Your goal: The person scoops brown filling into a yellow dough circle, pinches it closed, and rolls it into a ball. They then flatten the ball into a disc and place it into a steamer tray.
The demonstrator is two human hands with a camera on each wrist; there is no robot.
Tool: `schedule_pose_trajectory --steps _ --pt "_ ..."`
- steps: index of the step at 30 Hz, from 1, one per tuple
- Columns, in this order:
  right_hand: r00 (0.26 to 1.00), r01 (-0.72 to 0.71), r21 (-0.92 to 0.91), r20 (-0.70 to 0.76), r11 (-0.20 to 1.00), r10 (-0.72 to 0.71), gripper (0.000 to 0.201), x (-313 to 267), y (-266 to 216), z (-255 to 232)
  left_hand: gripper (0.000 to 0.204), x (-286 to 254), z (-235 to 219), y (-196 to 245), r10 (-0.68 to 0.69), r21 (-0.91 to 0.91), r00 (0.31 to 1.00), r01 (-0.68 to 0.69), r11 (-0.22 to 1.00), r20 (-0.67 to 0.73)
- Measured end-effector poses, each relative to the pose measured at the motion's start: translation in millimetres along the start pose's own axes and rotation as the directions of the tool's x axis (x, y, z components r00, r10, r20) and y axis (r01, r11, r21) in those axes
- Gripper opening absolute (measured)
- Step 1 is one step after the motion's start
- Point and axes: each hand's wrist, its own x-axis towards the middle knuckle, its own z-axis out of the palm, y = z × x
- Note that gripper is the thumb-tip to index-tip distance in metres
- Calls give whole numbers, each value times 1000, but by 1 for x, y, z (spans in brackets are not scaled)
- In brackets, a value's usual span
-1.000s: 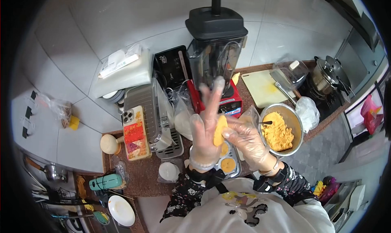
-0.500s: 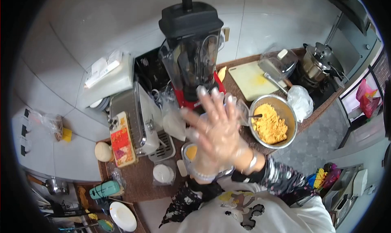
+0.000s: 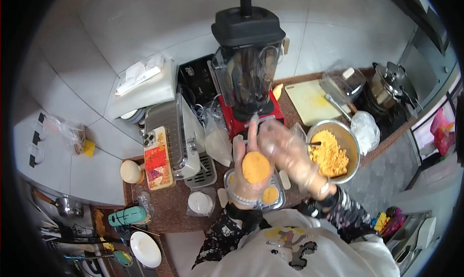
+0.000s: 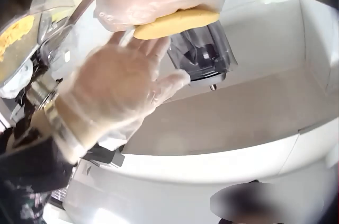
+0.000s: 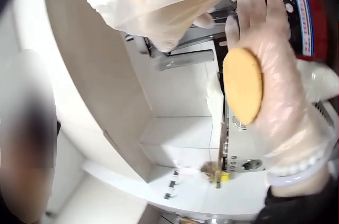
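Note:
A flat, round orange dough patty (image 3: 256,167) lies on the upturned palm of my left hand (image 5: 280,81), which wears a clear plastic glove and has its fingers stretched out. My right hand (image 3: 290,153), gloved too and blurred in the head view, is just to the right of the patty. In the left wrist view its fingers are loosely extended, apart from the patty's edge. Below the hands, a metal tray (image 3: 282,199) holds more round orange patties (image 3: 269,195), partly hidden by my left hand.
A steel bowl (image 3: 356,153) of orange mash (image 3: 329,153) with a dark-handled utensil stands at right. Behind the hands is a blender (image 3: 249,69) on a red base. A coffee machine (image 3: 186,136) with a phone (image 3: 158,158) stands at left, a cutting board (image 3: 311,100) farther back.
The patty was on edge between both hands, then my right hand covered it over the left palm. Now the right hand has drawn off to the right, leaving the patty face up.

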Motion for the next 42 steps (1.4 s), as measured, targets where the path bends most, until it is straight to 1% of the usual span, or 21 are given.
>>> schedule_pose_trajectory --steps 2,4,5,6,8,10,12,14,16,17,18,20,22,23,25,28,31,35,38,40,42 --pt "951 228 -445 -87 866 -296 36 -19 -5 24 72 4 -18 -8 170 246 984 -178 953 54" --pt "941 255 -258 -155 932 -300 34 -24 -5 26 73 4 -5 -5 265 519 962 -260 814 67" --pt "995 99 -241 2 965 -101 28 -24 -12 17 74 7 -1 -4 305 588 952 -264 765 30" --pt "982 -187 173 4 967 189 24 -31 -26 19 73 6 -22 -6 291 486 957 -249 837 -10" --pt "954 -300 440 134 846 269 17 -29 -34 4 74 -1 -5 3 45 247 998 -56 967 49" --pt "998 17 -121 59 992 -10 32 -12 -42 -12 76 2 -14 -6 -107 -28 988 111 993 112" --pt "933 340 -555 96 759 -348 42 1 -33 -17 76 -6 -13 -13 51 351 934 -184 918 354" --pt "915 245 -644 -94 725 -393 49 1 -44 -5 83 -10 -9 -7 6 660 934 -258 706 358" --pt "899 190 -782 -105 594 -425 47 -4 -63 13 91 -4 9 -26 233 375 862 -420 826 451" --pt "928 227 -770 -13 597 -371 54 -9 -44 33 93 13 33 -62 530 -147 712 -528 837 461" --pt "923 297 -884 168 362 -347 57 -10 -54 36 90 18 29 -74 548 -254 750 -486 836 370" --pt "964 192 -802 47 566 -261 67 -4 -37 40 86 15 -24 -70 225 -151 956 -198 968 186" --pt "989 135 -681 133 719 -60 69 12 -10 28 78 9 -24 -47 73 -26 979 -70 997 192" --pt "993 -55 -210 90 976 75 70 7 -9 18 70 -1 -19 -34 -56 9 996 55 998 66" --pt "997 -69 140 -18 988 73 67 7 -28 -3 65 -5 -33 -22 -150 -155 982 166 974 113" --pt "997 20 -33 -74 999 -23 57 2 -32 -8 61 0 -26 -14 -60 -249 992 85 965 108" --pt "953 184 -663 -60 726 -297 39 -13 -34 22 62 -4 -18 -14 6 -249 1000 -10 969 -15" --pt "997 15 -122 75 992 -6 18 -13 -40 12 69 -3 -15 -5 139 70 990 -138 988 -16" --pt "922 188 -98 362 977 -141 20 2 -66 -7 74 -16 -16 21 -127 -140 983 146 979 134" --pt "868 404 -289 421 868 -263 31 10 -69 -11 76 -33 -6 10 97 289 995 -85 953 -28" --pt "892 447 -386 254 807 -373 37 16 -71 0 68 -49 13 13 265 682 943 -330 652 203"
